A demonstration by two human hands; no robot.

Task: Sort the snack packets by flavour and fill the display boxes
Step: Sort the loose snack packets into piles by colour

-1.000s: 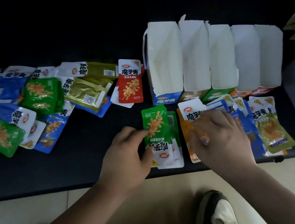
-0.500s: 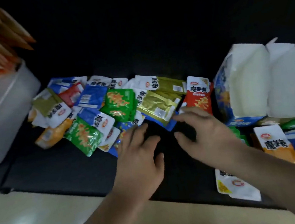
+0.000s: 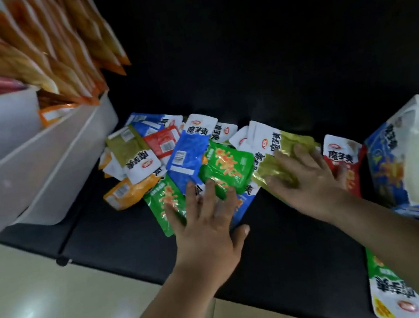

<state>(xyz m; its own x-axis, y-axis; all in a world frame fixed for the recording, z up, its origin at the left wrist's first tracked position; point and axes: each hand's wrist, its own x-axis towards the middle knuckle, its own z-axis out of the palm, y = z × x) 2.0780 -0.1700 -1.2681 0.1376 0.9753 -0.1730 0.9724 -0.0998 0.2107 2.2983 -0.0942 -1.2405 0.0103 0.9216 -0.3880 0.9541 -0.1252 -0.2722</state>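
The job looks barely begun. A mixed pile (image 3: 177, 160) of blue, green, olive, orange and red packets lies unsorted on the black surface (image 3: 294, 254), flavours overlapping one another.

The left hand (image 3: 206, 228) lies flat on the near edge of the pile, its fingers (image 3: 211, 191) straight and spread over two green packets (image 3: 226, 168), gripping nothing. The right hand (image 3: 308, 181) presses on an olive packet (image 3: 281, 150) at the right end of the pile. It is slightly blurred, but the fingers look spread and flat, with no pinch showing.

Just right of the pile stands a blue box (image 3: 393, 162) with a red packet (image 3: 343, 158) beside it. Its white inside shows no packets, so it is probably unfilled. One lone green packet (image 3: 386, 293) lies well to the right of the pile and nearer the person, perhaps already set apart.

Left of the pile sits a white bin (image 3: 46, 173) of orange bags.

Nearly all the sorting, and all the filling that can be seen, remains to be done.
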